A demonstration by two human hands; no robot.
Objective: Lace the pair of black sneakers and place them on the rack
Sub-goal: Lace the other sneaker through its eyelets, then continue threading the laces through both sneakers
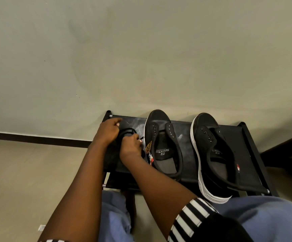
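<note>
Two black sneakers with white soles stand on the top shelf of a black rack (pixel 185 137), toes toward the wall. The left sneaker (pixel 161 142) and the right sneaker (pixel 213 154) both show empty eyelets and open tongues. On the shelf's left end lies a coiled bundle of black laces (pixel 127 132). My left hand (pixel 109 131) grips the bundle from the left. My right hand (pixel 130 145) pinches the laces from the front, just left of the left sneaker.
The rack stands against a pale wall with a dark skirting strip (pixel 37 137). A dark piece of furniture (pixel 288 151) is to the right of the rack. My knees in blue fabric (pixel 257 212) are close to the rack's front edge.
</note>
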